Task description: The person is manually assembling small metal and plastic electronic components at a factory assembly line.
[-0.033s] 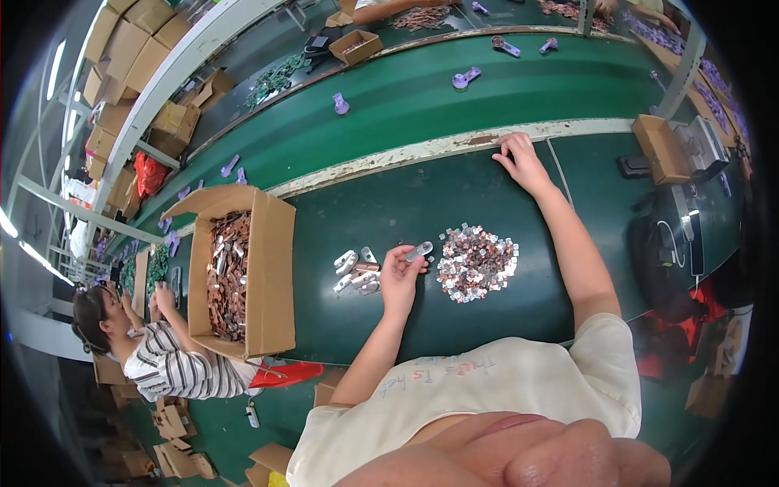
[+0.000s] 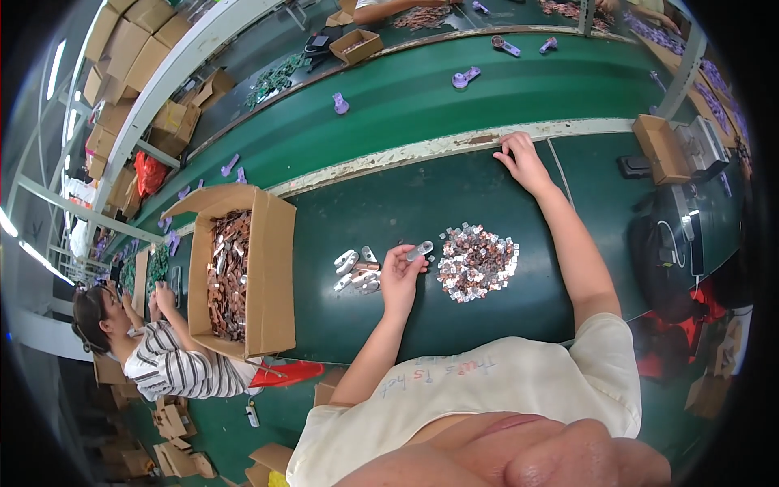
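Note:
My left hand is closed on a small silver rounded-end metal piece, held between thumb and fingers above the dark green table. Just right of it lies a round heap of tiny square silver and copper-coloured pieces. A small group of similar silver rounded pieces rests to the left of that hand. Farther off, my right hand lies by the table's far edge, fingers bent and thumb apart, with nothing visible in it.
A tall cardboard box full of copper-coloured strips stands on the left. Beyond the pale ledge, a green conveyor belt carries scattered purple parts. At right are a small carton and a phone on a cable. A co-worker sits left.

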Demonstrator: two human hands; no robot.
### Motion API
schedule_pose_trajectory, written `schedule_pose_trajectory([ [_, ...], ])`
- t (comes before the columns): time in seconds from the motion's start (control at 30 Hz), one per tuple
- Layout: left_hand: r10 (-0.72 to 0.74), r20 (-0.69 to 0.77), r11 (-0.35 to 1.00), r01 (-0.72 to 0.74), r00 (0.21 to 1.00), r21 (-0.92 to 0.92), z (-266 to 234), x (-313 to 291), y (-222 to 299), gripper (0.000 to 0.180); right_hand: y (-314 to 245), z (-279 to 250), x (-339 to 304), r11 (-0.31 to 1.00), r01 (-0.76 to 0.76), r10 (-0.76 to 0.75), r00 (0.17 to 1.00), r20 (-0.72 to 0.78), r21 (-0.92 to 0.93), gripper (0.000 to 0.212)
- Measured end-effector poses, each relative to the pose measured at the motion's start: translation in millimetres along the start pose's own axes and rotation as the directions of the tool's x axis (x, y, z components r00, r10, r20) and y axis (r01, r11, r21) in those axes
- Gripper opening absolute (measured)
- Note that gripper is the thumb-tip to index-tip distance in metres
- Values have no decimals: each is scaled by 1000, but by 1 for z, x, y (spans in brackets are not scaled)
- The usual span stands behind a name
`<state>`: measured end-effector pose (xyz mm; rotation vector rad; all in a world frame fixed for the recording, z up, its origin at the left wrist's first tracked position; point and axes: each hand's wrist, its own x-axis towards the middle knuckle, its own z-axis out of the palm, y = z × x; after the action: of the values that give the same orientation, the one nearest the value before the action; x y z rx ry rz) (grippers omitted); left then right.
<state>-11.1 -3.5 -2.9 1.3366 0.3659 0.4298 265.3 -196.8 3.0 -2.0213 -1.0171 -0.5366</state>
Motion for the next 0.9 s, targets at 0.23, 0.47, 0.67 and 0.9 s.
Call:
schedule_pose_trajectory([
  [0.23,-14,-7,1000,14,1000,0,1,1,0,25,4,3,1,1000,3,-4,999,-43,-23,22],
  [0.47,-2,-5,1000,2,1000,22,0,0,-1,23,-2,-1,1,998,-54,55,997,-47,20,21],
  [0.67,-2,2,1000,2,1000,13,1,-1,-2,23,1,1,-2,999,5,-7,999,-35,-45,18],
  [0.9,-19,-17,1000,19,1000,1,2,1,-1,24,3,10,7,981,-62,49,996,-74,-184,15],
])
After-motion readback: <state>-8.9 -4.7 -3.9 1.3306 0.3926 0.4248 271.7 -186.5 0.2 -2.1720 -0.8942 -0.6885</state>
